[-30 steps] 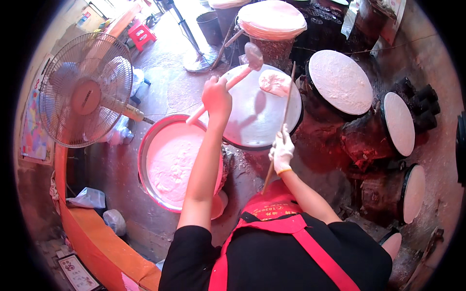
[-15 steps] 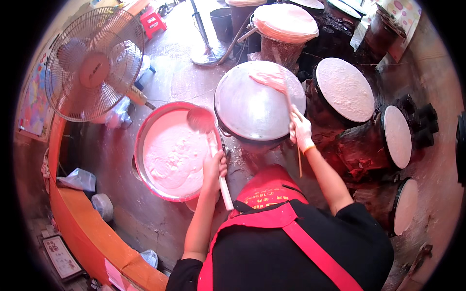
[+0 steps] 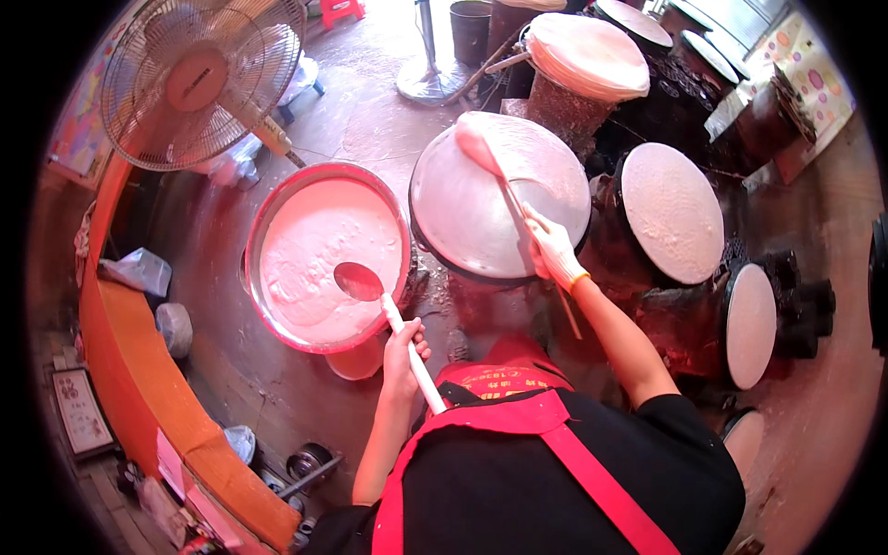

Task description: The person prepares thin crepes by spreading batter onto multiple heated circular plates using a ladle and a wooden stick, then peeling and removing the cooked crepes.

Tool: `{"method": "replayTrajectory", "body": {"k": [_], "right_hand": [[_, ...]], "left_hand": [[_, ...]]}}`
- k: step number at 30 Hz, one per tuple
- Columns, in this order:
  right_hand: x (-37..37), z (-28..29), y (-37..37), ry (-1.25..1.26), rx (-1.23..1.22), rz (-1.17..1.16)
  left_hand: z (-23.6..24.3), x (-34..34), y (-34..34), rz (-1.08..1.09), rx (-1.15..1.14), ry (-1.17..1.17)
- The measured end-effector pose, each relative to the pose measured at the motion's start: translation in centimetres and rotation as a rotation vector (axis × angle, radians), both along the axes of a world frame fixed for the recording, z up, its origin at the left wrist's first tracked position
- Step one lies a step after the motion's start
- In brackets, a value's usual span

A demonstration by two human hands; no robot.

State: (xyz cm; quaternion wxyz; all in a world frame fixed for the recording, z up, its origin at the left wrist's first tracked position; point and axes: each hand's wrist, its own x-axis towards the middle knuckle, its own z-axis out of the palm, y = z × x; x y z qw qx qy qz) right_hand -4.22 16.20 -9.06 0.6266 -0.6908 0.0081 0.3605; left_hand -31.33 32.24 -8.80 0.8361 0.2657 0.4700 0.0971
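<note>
My left hand grips the white handle of a ladle whose bowl dips into the pale batter of a large round basin. My right hand, in a white glove, holds a thin stick that reaches across a round domed griddle. At the stick's far end a thin pale sheet lifts off the griddle's far edge. I wear a black top and a red apron.
A stack of finished thin sheets rests on a stand behind the griddle. Two more covered round griddles stand to the right. A standing fan is at the upper left, an orange counter curves along the left.
My left hand brought the ladle from the griddle back down into the batter basin. My right hand moved the stick onto the griddle and raised the sheet's edge.
</note>
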Motion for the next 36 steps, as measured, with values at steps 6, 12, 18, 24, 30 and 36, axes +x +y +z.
{"method": "replayTrajectory", "body": {"k": [6, 12, 18, 24, 30, 36], "right_hand": [[2.8, 0.3, -8.7, -0.024, 0.065, 0.013], [8.0, -1.2, -6.1, -0.173, 0.006, 0.134], [9.2, -1.8, -6.7, -0.079, 0.083, 0.571], [14.5, -0.1, -11.7, -0.035, 0.042, 0.612], [16.6, -0.6, -4.3, -0.08, -0.012, 0.701], [17.7, 2.0, -7.1, 0.013, 0.049, 1.018]], "left_hand": [[-0.5, 0.8, -3.7, 0.11, 0.039, 0.121], [0.1, 2.8, -8.8, 0.218, 0.07, 0.063], [-0.4, 2.6, -13.9, 0.41, -0.044, 0.147], [0.9, 1.9, -16.7, 0.474, 0.033, 0.174], [2.5, 2.8, -18.1, 0.49, 0.11, 0.139], [3.3, 0.6, -21.0, 0.536, 0.037, 0.396]]}}
